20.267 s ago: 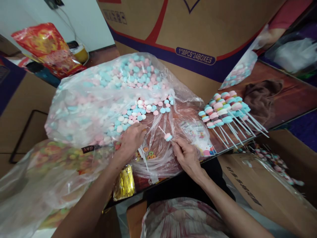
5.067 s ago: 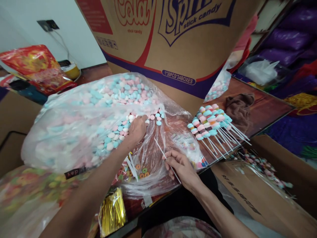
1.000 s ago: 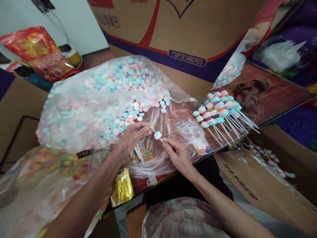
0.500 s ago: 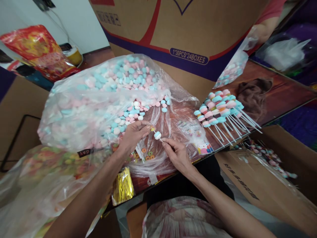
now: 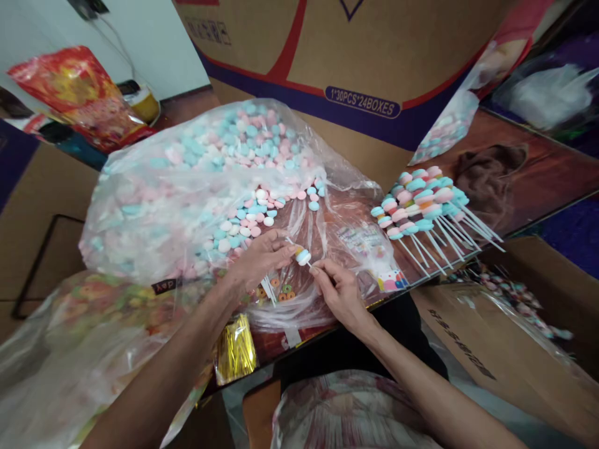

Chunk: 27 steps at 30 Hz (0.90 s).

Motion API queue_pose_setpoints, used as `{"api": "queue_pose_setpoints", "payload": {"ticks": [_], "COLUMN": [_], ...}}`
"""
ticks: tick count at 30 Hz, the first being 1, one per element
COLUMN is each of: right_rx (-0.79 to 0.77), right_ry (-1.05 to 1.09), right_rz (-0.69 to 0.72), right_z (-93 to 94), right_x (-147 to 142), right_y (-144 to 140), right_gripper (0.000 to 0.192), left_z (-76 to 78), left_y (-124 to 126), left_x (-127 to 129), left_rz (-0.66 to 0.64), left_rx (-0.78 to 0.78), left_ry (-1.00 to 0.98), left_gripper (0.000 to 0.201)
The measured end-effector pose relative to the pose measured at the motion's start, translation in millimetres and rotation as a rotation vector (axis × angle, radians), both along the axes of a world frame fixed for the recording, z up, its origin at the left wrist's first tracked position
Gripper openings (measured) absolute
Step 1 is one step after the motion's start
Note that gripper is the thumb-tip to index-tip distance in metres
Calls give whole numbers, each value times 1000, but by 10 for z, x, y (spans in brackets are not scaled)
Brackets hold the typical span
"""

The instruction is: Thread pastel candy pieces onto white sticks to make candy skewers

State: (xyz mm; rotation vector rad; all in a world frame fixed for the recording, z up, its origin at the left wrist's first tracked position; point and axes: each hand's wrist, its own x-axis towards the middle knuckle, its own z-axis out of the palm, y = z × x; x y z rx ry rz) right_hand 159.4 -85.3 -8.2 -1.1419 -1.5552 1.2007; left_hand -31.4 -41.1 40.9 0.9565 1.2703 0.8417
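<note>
White stick pinched in right hand, over clear bag at desk edge. Left hand fingertips closed on candy discs at stick tip. Risk, judged: thin stick bending or snapping under off-axis push; disc cracking, slipping into loose sweets.

Head cam only, one view, looking forward and down.
It sits close above my left hand and right hand, facing the table edge; the cardboard box fills the top of frame beyond.
</note>
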Motion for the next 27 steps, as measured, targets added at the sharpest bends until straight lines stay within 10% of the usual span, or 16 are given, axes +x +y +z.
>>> {"api": "queue_pose_setpoints", "payload": {"ticks": [6,13,27], "right_rx": [-20,-29,-3], "right_ry": [31,9,-4], "right_rz": [-77,-79,-69], "right_z": [-27,-25,-51], "right_x": [-5,-19,-24], "right_y": [7,3,9], "right_gripper": [21,21,21], "left_z": [-82,-207,-48], "left_y": [298,541,698], "left_x": [-336,-291,-378], "left_rz": [145,-75,115], "left_rx": [316,485,349], "left_ry": [670,1427,894], "left_gripper": [27,29,37]}}
